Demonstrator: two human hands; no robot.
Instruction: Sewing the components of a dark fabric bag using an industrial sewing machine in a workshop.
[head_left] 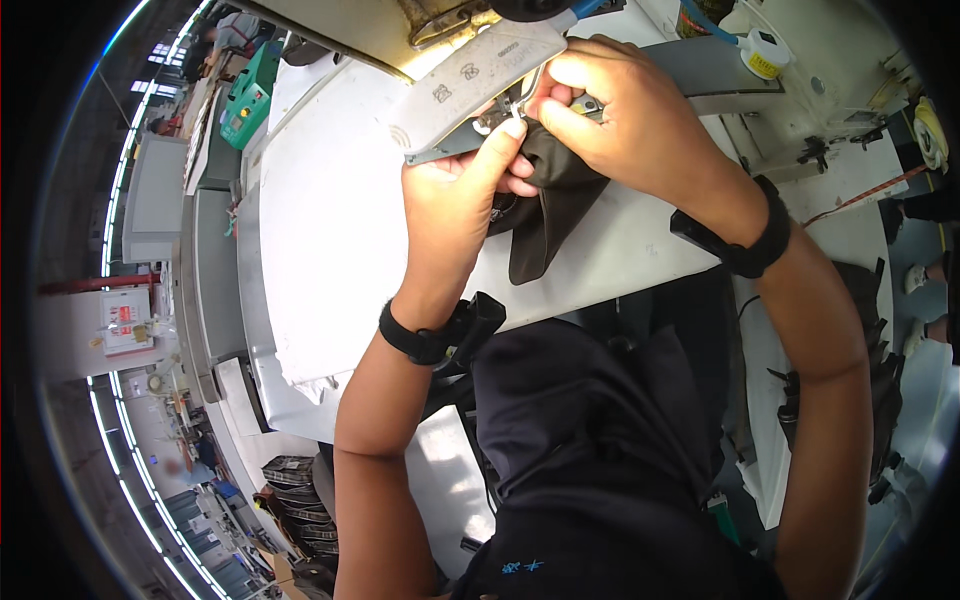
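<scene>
Both of my hands meet under the pale head of a sewing machine (480, 80), close to its small metal parts (515, 108). My left hand (455, 195) is closed, its thumb tip beside a small white piece and its fingers curled near the cloth; what they grip is hidden. My right hand (640, 120) pinches by a bent metal part, thumb and forefinger together; anything between them is too small to make out. A dark brown fabric piece (550, 205) lies bunched below the fingers, one flap hanging toward me over the white table (340, 200).
The machine's body (830, 80) rises at the right, with a small white bottle with a yellow label (765, 55) on it. A green box-shaped machine (250, 95) stands at the far left. Dark stacked pieces (300, 500) sit low at the left.
</scene>
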